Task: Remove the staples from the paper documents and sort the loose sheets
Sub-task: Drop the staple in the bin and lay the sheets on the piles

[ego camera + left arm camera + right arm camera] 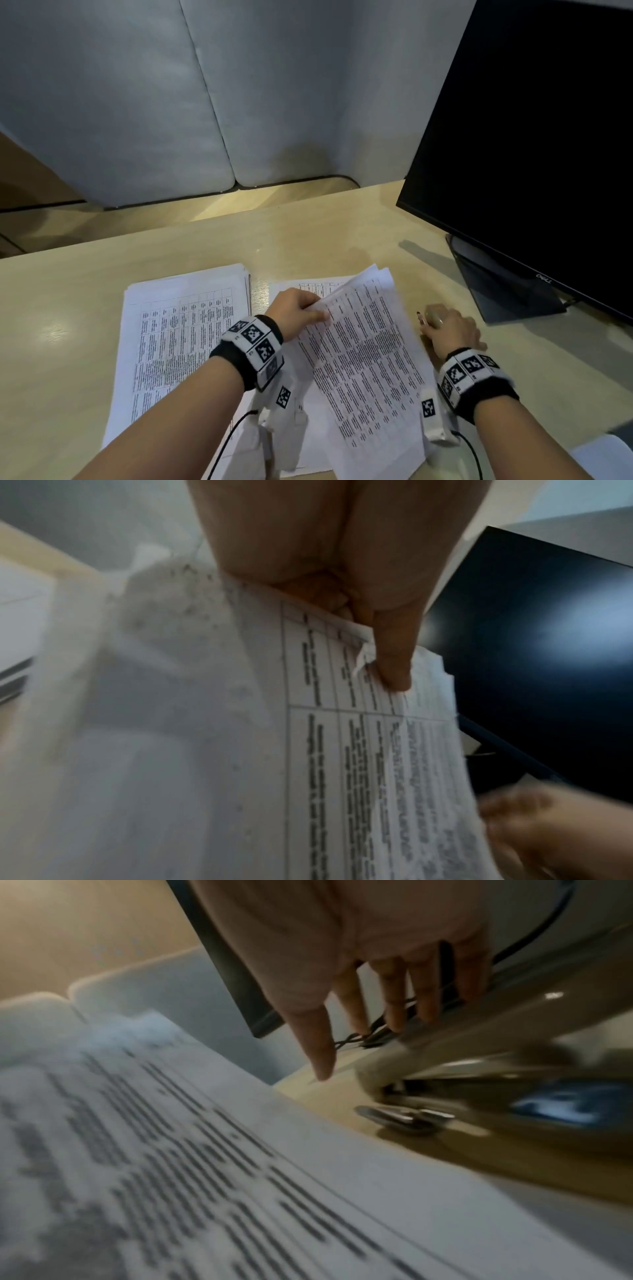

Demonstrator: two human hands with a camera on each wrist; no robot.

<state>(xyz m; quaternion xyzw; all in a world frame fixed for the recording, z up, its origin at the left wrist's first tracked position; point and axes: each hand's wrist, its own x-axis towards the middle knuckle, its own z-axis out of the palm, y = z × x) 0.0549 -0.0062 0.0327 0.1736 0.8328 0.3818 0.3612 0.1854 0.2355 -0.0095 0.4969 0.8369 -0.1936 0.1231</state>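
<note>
The left hand (296,313) pinches the stapled document (363,346) at its corner, fingers (394,653) clamped, raising it for access. The right hand (452,329), fingers (322,1047) spread, reaches beside it over the tabletop (68,281).

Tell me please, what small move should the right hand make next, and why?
Probably lower the right hand onto the stapler and pick it up. The left hand already pinches the corner of the paper bundle, lifted off the desk, while the right fingers are straight, holding nothing.
</note>
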